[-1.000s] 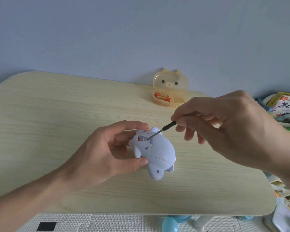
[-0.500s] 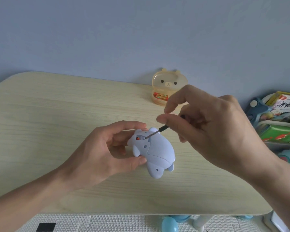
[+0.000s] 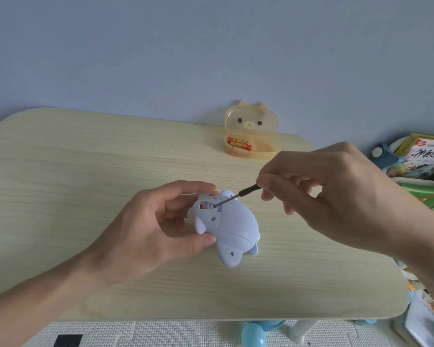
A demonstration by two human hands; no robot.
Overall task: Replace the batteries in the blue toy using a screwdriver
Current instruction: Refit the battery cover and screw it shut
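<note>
The left hand (image 3: pixel 148 231) holds the one blue toy (image 3: pixel 232 222) just above the bench (image 3: pixel 85 171), its fingers (image 3: pixel 186 187) curled over the top and the thumb pressed underneath. The right hand (image 3: pixel 336 196) pinches the one screwdriver (image 3: pixel 236 196) by its black handle between fingertips, and the tip sits in a recess beside an open gap showing something orange-red inside the toy. The step in hand looks like working the screw of the battery compartment; whether loosening or tightening cannot be told. The next move calls for keeping the tip seated and square while twisting, with the toy gripped firmly. At the far edge stands one open bear-faced box (image 3: pixel 251 136) holding two batteries (image 3: pixel 238 143), possibly more.
</note>
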